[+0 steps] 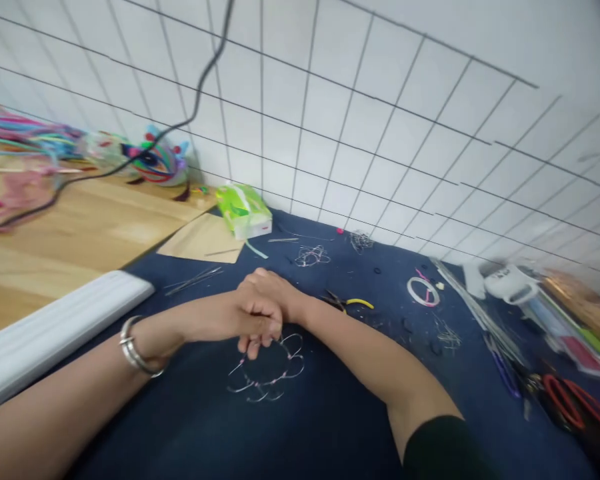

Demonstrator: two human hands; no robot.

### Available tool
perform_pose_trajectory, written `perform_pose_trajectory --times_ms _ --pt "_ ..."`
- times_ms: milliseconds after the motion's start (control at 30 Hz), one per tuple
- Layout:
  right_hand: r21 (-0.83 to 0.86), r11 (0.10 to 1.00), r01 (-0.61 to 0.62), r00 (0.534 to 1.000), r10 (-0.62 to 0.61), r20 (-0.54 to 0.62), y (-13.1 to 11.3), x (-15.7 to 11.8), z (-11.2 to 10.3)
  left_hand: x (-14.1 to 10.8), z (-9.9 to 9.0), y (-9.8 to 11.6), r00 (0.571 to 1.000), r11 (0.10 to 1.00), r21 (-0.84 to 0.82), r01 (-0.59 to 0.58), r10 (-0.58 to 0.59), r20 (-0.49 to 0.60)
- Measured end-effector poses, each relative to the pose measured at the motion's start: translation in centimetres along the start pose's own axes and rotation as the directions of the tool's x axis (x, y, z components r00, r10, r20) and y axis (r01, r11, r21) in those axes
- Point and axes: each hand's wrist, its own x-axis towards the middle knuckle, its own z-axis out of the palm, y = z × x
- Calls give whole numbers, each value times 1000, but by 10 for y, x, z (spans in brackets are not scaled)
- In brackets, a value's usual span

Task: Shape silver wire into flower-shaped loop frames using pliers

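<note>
In the head view, my left hand [257, 320], with a silver bangle on its wrist, is closed with its fingertips on a thin wire ring [265, 383]. The ring hangs below the hand and has several petal-like wire loops and small pink beads. My right hand [267, 283] crosses just beyond the left one, seemingly touching it. Its fingers are mostly hidden, so what they hold cannot be made out. Yellow-handled pliers [347, 303] lie right beside my right forearm.
Tangled wire pieces [313, 256], a white ring spool [423, 292] and orange-handled scissors [565, 400] lie on the dark blue cloth [190, 427]. A green tissue pack [244, 210] stands near the gridded wall. A long white box [65, 327] is at left; a black cable [200, 87] hangs across.
</note>
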Motion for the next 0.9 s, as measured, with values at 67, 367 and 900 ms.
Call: perform_pose_trajectory --times_ms 67,367,900 --pt "-141 990 6 999 -12 -40 1 2 5 4 6 -3 998 1000 4 11 -11 60" --pt "-320 946 -53 996 29 -80 -13 0 3 17 35 -10 974 999 -28 16 -9 226" --pt "-241 925 -293 956 278 -94 2 -25 -21 17 24 -19 993 996 -86 -13 23 114"
